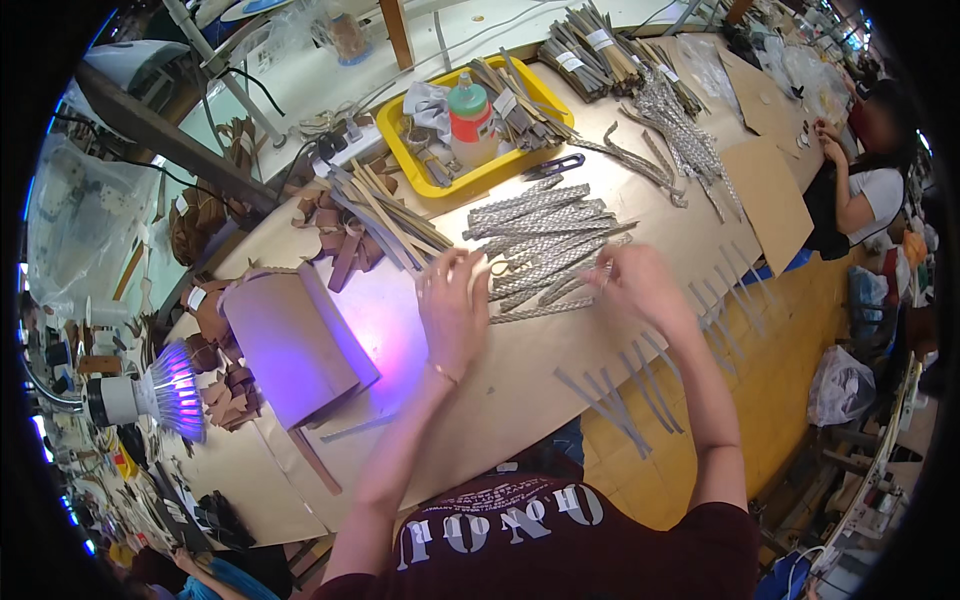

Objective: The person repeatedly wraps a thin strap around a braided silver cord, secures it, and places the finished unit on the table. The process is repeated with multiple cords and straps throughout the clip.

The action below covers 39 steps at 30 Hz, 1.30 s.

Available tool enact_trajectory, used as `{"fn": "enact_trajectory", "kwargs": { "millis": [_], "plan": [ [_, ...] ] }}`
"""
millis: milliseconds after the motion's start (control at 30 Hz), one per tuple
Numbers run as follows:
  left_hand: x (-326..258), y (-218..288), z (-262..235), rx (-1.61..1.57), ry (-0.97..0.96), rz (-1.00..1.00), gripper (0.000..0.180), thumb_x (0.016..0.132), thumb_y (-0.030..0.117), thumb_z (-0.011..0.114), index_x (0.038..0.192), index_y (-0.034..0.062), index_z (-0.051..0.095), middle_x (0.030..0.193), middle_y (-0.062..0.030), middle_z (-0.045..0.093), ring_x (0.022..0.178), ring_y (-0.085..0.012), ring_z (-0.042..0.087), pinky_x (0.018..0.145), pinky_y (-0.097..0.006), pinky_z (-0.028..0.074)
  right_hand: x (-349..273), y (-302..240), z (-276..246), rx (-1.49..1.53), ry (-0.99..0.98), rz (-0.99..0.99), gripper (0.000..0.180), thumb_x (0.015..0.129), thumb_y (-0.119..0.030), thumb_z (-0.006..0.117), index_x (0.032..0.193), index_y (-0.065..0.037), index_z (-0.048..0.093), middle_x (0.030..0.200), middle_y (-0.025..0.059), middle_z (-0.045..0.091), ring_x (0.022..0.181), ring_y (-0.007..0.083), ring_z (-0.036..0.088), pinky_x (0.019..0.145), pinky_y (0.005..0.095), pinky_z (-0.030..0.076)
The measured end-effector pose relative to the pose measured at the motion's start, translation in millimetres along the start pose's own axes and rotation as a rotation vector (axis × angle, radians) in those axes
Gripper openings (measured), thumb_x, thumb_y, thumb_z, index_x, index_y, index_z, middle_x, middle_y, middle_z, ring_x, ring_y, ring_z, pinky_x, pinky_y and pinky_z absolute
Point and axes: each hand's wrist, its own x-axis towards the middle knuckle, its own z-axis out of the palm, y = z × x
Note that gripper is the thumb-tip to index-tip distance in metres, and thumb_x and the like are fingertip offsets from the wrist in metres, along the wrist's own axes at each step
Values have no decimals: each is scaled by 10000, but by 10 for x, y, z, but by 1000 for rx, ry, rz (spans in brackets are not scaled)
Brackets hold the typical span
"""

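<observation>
A pile of grey-silver braided straps [545, 235] lies on the paper-covered table in front of me, the straps roughly side by side. My left hand [452, 305] rests at their left ends, fingers stretched out and a little apart. At the right ends, my right hand [640, 285] has its fingers pinched together on the end of one braided strap [570, 287] near the pile's front. Its fingertips are partly hidden. One more strap [540, 311] runs along the pile's near edge, between the two hands.
Behind the pile stands a yellow tray [440, 188] with a bottle [470, 125] and strip bundles. A dark-handled tool [555, 166] lies beside it. Brown sheets [290, 345] and a lit lamp [170, 393] are at left. Thin strips [610, 405] overhang the front edge. Another person [860, 190] sits far right.
</observation>
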Motion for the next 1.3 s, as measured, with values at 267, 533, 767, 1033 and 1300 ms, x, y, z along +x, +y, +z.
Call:
{"fn": "enact_trajectory", "kwargs": {
  "millis": [267, 533, 767, 1033, 1300],
  "plan": [
    [603, -199, 333, 180, -246, 260, 174, 882, 208, 687, 1023, 108, 674, 1047, -69, 636, 998, -268, 605, 932, -428, 414, 648, 154, 214, -136, 240, -257, 236, 888, -310, 694, 998, -110, 634, 981, 65, 610, 1022, 255, 569, 871, 406, 409],
    [480, -85, -16, 76, -169, 234, 95, 918, 149, 638, 934, 56, 631, 866, -136, 614, 856, -313, 582, 796, -421, 403, 380, 137, -115, 38, 197, -356, 330, 874, -394, 699, 814, -70, 704, 668, 100, 632, 676, 292, 618, 712, 402, 461],
    [-315, 158, -906, -492, -931, -98, 169, 937, 150, 618, 855, 10, 663, 758, -158, 594, 729, -338, 553, 699, -409, 432, -221, 238, -110, 491, -529, -458, 285, 908, -325, 705, 916, -43, 744, 738, 134, 671, 653, 288, 601, 624, 374, 469],
    [-409, 51, -634, -338, -899, -129, 161, 919, 169, 676, 886, 13, 703, 679, -133, 614, 595, -251, 572, 596, -366, 447, -118, 226, 226, 405, -484, -422, 309, 908, -337, 706, 959, -35, 744, 657, 156, 632, 579, 279, 586, 587, 388, 451],
    [-269, 20, -321, -209, -675, -284, 265, 837, 258, 765, 968, 43, 683, 657, -121, 653, 606, -317, 653, 605, -397, 509, 56, 362, -55, 189, 87, -124, 250, 872, -320, 735, 877, -72, 702, 724, 78, 605, 723, 269, 592, 691, 384, 473]
  ]
}}
